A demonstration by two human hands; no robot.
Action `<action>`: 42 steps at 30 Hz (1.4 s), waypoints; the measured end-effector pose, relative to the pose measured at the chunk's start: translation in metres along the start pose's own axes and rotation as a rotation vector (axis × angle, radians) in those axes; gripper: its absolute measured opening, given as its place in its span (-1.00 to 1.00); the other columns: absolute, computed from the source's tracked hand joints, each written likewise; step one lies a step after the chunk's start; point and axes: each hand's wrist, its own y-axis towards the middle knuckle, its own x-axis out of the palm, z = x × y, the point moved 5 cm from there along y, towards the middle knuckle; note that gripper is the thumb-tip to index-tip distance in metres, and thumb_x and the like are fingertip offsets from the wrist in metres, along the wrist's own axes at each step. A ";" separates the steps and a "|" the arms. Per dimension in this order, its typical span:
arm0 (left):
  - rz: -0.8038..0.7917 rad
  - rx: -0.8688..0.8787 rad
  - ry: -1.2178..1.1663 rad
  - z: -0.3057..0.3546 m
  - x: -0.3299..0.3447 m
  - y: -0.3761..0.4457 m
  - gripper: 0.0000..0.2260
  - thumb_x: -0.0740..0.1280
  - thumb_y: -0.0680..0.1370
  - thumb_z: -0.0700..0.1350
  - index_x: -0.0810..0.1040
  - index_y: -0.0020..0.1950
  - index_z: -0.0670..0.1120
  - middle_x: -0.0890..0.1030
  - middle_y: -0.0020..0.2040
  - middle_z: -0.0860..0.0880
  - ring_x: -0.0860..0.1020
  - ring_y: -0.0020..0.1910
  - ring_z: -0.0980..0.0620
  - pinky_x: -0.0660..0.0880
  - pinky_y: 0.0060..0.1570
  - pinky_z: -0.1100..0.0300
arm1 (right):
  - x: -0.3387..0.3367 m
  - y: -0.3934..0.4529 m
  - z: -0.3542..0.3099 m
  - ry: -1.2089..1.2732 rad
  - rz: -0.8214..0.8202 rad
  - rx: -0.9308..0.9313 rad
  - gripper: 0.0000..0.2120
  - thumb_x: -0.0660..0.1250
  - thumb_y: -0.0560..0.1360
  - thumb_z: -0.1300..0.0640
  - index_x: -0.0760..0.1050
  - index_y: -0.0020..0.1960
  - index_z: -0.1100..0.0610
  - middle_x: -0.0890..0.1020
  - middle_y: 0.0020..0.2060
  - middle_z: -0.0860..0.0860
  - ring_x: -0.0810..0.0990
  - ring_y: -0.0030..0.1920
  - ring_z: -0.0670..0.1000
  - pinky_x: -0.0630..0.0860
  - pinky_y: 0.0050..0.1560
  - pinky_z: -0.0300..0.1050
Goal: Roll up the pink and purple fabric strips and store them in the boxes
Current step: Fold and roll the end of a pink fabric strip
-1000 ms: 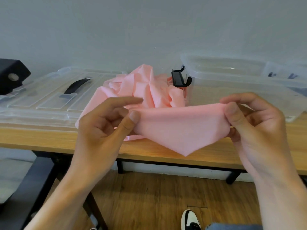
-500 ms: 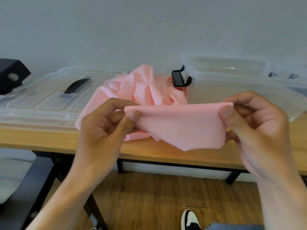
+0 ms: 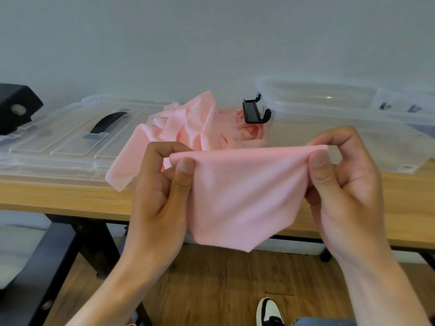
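pink fabric strip (image 3: 244, 196) stretched between left hand (image 3: 162, 187) and right hand (image 3: 343, 184); both pinch its top edge.

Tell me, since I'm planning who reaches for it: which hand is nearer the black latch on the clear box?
Right. The right hand is just below-right of the black latch; the left hand sits farther off, down-left.

Left hand (image 3: 162, 191) and right hand (image 3: 339, 182) fingers partly hidden behind pink fabric strip (image 3: 244, 196). Clear box (image 3: 329, 107) cut off at right edge; contents unreadable. Black object (image 3: 16, 107) cropped left. Shoe (image 3: 269, 311) cropped at bottom.
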 end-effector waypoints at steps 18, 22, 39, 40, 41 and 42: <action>-0.016 -0.121 0.095 -0.005 -0.003 0.004 -0.86 0.26 0.63 0.05 0.52 0.04 0.00 0.60 -0.25 0.05 0.56 -0.30 0.10 0.55 -0.43 0.09 | -0.011 0.002 0.016 -0.037 0.190 0.261 -0.85 0.39 0.49 -0.04 0.52 -0.20 0.00 0.56 -0.43 -0.07 0.51 -0.40 -0.10 0.42 -0.44 -0.27; -0.001 -0.058 0.103 -0.004 -0.007 0.009 -0.91 0.29 0.63 -0.04 0.56 0.06 0.00 0.65 -0.04 0.10 0.62 -0.02 0.10 0.59 -0.14 0.20 | -0.008 0.002 0.006 -0.094 0.203 0.168 -0.84 0.40 0.43 -0.09 0.53 -0.20 -0.02 0.58 -0.38 -0.13 0.51 -0.35 -0.12 0.43 -0.40 -0.27; -0.087 -0.060 0.031 0.006 -0.025 0.021 -0.73 0.49 0.43 -0.15 0.64 0.12 -0.01 0.74 -0.08 -0.01 0.72 -0.09 0.00 0.67 -0.13 0.19 | -0.018 0.006 0.008 0.009 0.197 0.144 -0.90 0.44 0.37 -0.03 0.72 -0.16 -0.08 0.65 -0.34 -0.13 0.56 -0.33 -0.15 0.47 -0.37 -0.31; -0.092 -0.058 0.037 0.006 -0.026 0.022 -0.73 0.49 0.43 -0.17 0.65 0.12 -0.02 0.74 -0.06 0.01 0.72 -0.06 0.01 0.67 -0.13 0.18 | -0.018 0.007 0.007 0.039 0.164 0.156 -0.89 0.44 0.33 -0.04 0.72 -0.18 -0.08 0.66 -0.34 -0.12 0.58 -0.34 -0.14 0.49 -0.39 -0.31; -0.092 -0.054 0.047 0.006 -0.026 0.022 -0.74 0.48 0.44 -0.18 0.65 0.12 -0.03 0.74 -0.04 0.03 0.72 -0.04 0.01 0.67 -0.13 0.18 | -0.018 0.007 0.007 0.062 0.126 0.169 -0.87 0.45 0.30 -0.04 0.72 -0.18 -0.07 0.68 -0.34 -0.11 0.60 -0.34 -0.13 0.51 -0.39 -0.30; -0.091 -0.047 0.058 0.006 -0.027 0.022 -0.75 0.47 0.45 -0.19 0.65 0.12 -0.03 0.74 -0.03 0.03 0.71 -0.03 0.01 0.67 -0.13 0.19 | -0.018 0.008 0.007 0.078 0.083 0.177 -0.85 0.46 0.28 -0.04 0.72 -0.17 -0.07 0.69 -0.32 -0.09 0.63 -0.33 -0.12 0.53 -0.39 -0.29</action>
